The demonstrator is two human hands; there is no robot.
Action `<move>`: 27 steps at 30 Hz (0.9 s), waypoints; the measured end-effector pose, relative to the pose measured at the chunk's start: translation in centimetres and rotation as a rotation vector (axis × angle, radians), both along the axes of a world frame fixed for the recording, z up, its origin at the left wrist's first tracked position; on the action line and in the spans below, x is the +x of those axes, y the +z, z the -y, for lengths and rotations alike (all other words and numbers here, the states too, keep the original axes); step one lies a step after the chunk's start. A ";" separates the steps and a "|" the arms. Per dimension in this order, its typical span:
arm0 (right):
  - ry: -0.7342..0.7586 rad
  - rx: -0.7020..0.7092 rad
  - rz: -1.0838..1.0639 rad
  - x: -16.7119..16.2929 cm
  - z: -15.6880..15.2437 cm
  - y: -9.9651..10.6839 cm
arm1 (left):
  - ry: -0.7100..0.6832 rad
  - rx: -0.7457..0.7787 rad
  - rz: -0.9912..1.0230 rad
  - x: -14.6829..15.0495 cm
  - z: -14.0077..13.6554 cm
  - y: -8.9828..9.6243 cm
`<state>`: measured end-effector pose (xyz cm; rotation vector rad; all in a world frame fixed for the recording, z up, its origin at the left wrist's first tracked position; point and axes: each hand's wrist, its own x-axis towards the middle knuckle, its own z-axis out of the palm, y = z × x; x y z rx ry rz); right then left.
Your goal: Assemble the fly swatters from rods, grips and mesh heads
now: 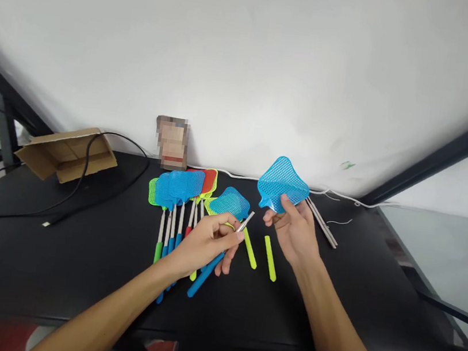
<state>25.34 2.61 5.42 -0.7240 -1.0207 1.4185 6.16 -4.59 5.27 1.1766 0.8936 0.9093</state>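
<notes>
My left hand (203, 241) is closed around a fly swatter handle, whose blue grip (205, 276) slants down below the fingers. Its bare metal rod end (246, 221) sticks out past my thumb, towards the right. Pinched in my right hand (299, 234) is a blue mesh fly swatter head (283, 178), its short socket pointing lower left. Rod end and socket are close but apart. Beneath and between my hands lie another blue swatter head (230, 200) and two yellow grips (270, 259).
Several swatters with blue heads (180, 185) lie in a pile on the left, with green and red ones among them. Loose metal rods (323, 226) lie right. An open cardboard box (82, 157) and a black cable (86, 163) occupy the far left; a pixelated package (173, 143) leans against the wall.
</notes>
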 end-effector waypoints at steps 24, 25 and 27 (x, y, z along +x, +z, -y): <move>-0.032 0.130 0.008 -1.0 1.7 0.5 | 0.106 -0.041 0.010 0.1 0.0 0.2; -0.041 0.135 0.010 -1.0 1.8 0.5 | 0.106 -0.039 0.007 0.0 0.0 0.2; -0.050 0.138 0.015 -1.0 1.8 0.4 | 0.101 -0.037 -0.001 0.0 -0.1 0.2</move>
